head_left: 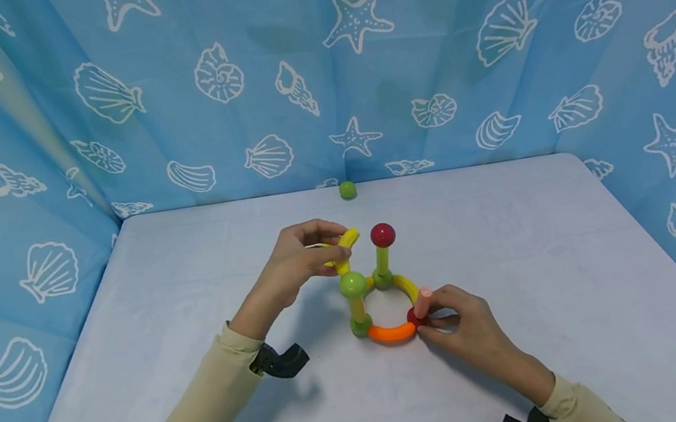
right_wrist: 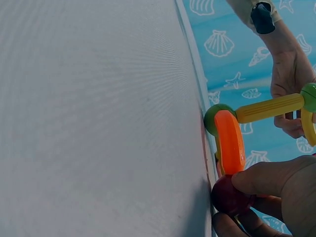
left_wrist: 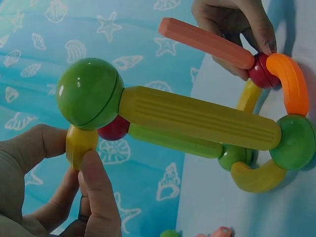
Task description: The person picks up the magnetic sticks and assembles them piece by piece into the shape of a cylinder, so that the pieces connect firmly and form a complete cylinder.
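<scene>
A ring of balls and curved sticks lies on the table, with straight sticks rising from it. My left hand point(head_left: 299, 260) pinches a yellow curved stick point(left_wrist: 81, 145) between thumb and fingers, right at the upper green ball point(left_wrist: 89, 94). That ball tops a straight yellow stick point(left_wrist: 197, 118), which rises from a lower green ball point(left_wrist: 296, 142). My right hand point(head_left: 468, 319) grips the red ball point(right_wrist: 231, 195) at the ring's near right. From it a salmon stick point(left_wrist: 207, 43) stands up, and an orange curved stick point(head_left: 393, 334) joins it to the lower green ball.
At the ring's back, a lime stick point(head_left: 382, 261) stands with a red ball point(head_left: 383, 235) on top. A loose green ball point(head_left: 347, 190) sits at the far edge of the white table point(head_left: 547, 229). A blue shell-print curtain point(head_left: 296, 33) hangs behind and at both sides.
</scene>
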Demonstrator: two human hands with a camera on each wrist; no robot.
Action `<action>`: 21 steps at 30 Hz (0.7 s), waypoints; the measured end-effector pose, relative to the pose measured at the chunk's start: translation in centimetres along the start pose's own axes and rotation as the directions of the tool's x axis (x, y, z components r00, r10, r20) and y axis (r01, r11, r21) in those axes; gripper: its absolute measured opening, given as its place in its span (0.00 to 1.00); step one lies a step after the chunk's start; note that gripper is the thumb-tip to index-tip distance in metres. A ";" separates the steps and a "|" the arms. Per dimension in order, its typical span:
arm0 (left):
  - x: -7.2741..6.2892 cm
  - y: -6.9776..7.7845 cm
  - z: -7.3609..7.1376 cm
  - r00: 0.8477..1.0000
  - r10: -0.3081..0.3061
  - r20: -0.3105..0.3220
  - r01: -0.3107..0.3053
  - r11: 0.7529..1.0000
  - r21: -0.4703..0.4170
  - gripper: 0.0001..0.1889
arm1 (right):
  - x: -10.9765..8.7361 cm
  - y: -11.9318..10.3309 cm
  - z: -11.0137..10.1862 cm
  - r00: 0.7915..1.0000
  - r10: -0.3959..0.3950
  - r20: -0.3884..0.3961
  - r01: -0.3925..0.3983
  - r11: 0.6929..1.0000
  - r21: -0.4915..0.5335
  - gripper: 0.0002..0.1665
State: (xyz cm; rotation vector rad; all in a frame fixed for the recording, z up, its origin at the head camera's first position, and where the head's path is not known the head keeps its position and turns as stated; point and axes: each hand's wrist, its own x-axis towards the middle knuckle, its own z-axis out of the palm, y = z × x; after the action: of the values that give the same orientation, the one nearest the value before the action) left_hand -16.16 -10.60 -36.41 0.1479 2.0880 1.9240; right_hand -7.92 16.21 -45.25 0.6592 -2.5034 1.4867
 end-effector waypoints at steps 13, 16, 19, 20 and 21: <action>0.3 0.0 0.7 1.000 -0.009 -0.006 0.010 0.998 0.069 0.13 | -0.1 0.9 0.1 1.000 0.007 0.002 -0.007 1.000 -0.015 0.20; 0.4 0.0 0.7 1.000 -0.014 0.000 0.014 0.997 0.076 0.13 | 0.1 -0.8 -0.2 1.000 0.009 0.003 -0.009 1.000 -0.010 0.19; 0.4 -0.1 0.8 1.000 -0.018 0.000 0.018 0.997 0.069 0.13 | 0.2 -2.0 -0.5 1.000 0.015 0.006 -0.015 1.000 -0.011 0.18; 0.3 -0.1 0.8 1.000 -0.017 0.001 0.017 0.998 0.067 0.13 | 0.2 -2.1 -0.5 1.000 0.016 0.006 -0.016 1.000 -0.008 0.18; 0.3 -0.1 0.8 1.000 -0.016 0.003 0.016 0.998 0.063 0.13 | 0.3 -2.1 -0.5 1.000 0.014 0.005 -0.014 1.000 -0.007 0.18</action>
State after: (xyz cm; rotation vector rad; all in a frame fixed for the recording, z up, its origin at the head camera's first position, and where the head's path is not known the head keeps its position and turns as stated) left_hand -16.21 -9.77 -36.62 0.1473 2.1417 1.8484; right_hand -7.26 15.70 -43.26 0.6459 -2.5214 1.4819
